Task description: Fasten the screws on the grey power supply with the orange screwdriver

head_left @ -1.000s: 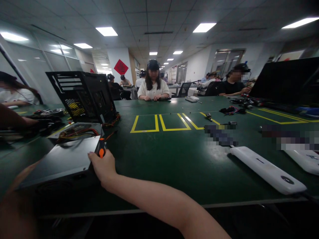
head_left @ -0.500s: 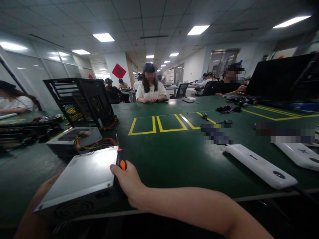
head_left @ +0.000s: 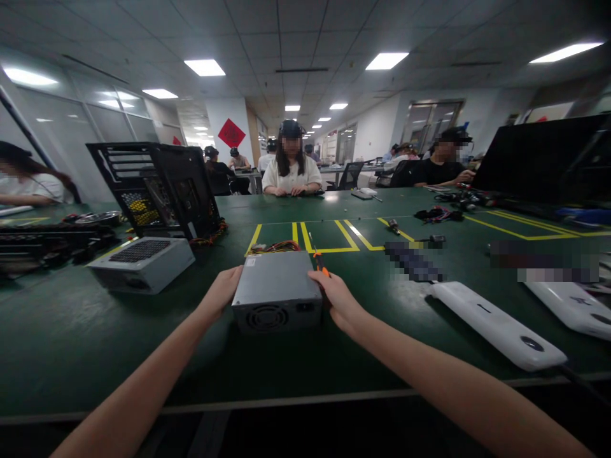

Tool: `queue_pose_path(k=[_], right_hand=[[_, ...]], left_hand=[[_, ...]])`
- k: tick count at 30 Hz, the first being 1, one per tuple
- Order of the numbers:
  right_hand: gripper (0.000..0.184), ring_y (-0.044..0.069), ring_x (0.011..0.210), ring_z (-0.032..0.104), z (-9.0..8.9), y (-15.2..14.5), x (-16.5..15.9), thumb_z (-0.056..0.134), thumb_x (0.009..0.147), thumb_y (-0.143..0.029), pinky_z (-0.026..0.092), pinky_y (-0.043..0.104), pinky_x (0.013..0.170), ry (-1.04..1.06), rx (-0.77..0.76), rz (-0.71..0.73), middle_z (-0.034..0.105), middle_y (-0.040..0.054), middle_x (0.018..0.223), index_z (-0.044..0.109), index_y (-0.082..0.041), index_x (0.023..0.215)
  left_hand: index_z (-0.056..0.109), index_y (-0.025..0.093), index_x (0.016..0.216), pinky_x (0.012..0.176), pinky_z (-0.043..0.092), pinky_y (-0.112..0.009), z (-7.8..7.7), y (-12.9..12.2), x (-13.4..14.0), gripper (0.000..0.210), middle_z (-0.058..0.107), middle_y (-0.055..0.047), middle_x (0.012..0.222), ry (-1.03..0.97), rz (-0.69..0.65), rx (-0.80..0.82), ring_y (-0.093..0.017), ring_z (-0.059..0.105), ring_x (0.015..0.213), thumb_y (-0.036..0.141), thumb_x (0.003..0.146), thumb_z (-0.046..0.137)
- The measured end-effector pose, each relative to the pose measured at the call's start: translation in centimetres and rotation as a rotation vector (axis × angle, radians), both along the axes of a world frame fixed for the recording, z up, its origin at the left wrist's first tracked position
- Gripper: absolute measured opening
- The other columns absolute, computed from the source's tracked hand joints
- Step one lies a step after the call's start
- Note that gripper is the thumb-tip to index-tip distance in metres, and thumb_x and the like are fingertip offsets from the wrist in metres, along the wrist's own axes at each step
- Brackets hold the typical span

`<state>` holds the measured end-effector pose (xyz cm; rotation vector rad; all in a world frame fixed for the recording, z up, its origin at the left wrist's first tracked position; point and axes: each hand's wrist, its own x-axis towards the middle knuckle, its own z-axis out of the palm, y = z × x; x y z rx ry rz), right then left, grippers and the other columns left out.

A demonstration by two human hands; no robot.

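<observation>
Between my two hands is a grey computer power supply [head_left: 277, 280], its round fan grille and power socket facing me and its bundle of coloured cables [head_left: 281, 246] at the far side. My left hand [head_left: 224, 289] grips its left side, with the fingertips hidden behind the case. On the right side my right hand [head_left: 337, 296] presses the case with the thumb on top, and also holds a screwdriver [head_left: 321, 262] with an orange and black handle, its shaft pointing away. Whether the case rests fully on the table I cannot tell.
A second power supply [head_left: 143, 264] lies at left, before an upright black computer case [head_left: 157, 191]. Yellow tape outlines [head_left: 329, 250] mark the green table [head_left: 382, 337]. At right are a white power bank [head_left: 496, 324] and a dark monitor [head_left: 534, 152]. A person [head_left: 292, 168] sits opposite.
Both hands have carried the power supply from the near left toward the middle of the table, farther from me. The second power supply at left now shows uncovered. The screwdriver stays in my right hand.
</observation>
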<state>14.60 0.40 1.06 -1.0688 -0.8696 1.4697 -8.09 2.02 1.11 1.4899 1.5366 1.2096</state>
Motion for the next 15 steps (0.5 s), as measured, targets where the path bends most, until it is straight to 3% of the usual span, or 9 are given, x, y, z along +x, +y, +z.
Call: queue_pose_path(k=[4, 7, 10, 15], right_hand=[[0.009, 0.009, 0.051, 0.05, -0.3, 3.2, 1.7, 0.059, 0.075, -0.024, 0.041, 0.022, 0.051, -0.016, -0.016, -0.096, 0.055, -0.0043, 0.059, 0.057, -0.015, 0.077], [0.018, 0.01, 0.065, 0.056, -0.7, 5.8, 2.8, 0.055, 0.083, -0.029, 0.048, 0.026, 0.061, -0.035, -0.022, -0.138, 0.059, 0.0005, 0.08, 0.056, -0.013, 0.091], [0.028, 0.016, 0.087, 0.057, -1.2, 8.2, 3.7, 0.051, 0.086, -0.034, 0.05, 0.035, 0.074, -0.052, -0.015, -0.173, 0.056, 0.0057, 0.104, 0.053, -0.014, 0.107], [0.031, 0.018, 0.095, 0.056, -1.7, 11.5, 4.5, 0.051, 0.086, -0.033, 0.048, 0.039, 0.079, -0.06, -0.002, -0.199, 0.053, 0.0071, 0.112, 0.05, -0.016, 0.112]], left_hand=[[0.066, 0.011, 0.072, 0.055, 0.036, -0.024, -0.9, 5.1, 2.4, 0.041, 0.063, -0.004, 0.063, -0.149, -0.013, -0.024, -0.015, 0.051, 0.059, 0.05, 0.065, 0.057], [0.066, 0.011, 0.075, 0.058, 0.038, -0.024, -1.4, 8.3, 4.1, 0.042, 0.064, -0.005, 0.067, -0.196, -0.024, -0.023, -0.015, 0.053, 0.062, 0.051, 0.065, 0.057], [0.066, 0.011, 0.076, 0.059, 0.039, -0.025, -1.5, 10.6, 5.6, 0.042, 0.064, -0.004, 0.065, -0.24, -0.013, -0.04, -0.014, 0.054, 0.06, 0.05, 0.067, 0.056], [0.066, 0.01, 0.079, 0.056, 0.04, -0.024, -1.6, 13.1, 7.1, 0.038, 0.062, -0.004, 0.06, -0.297, 0.055, -0.068, -0.014, 0.054, 0.057, 0.046, 0.072, 0.054]])
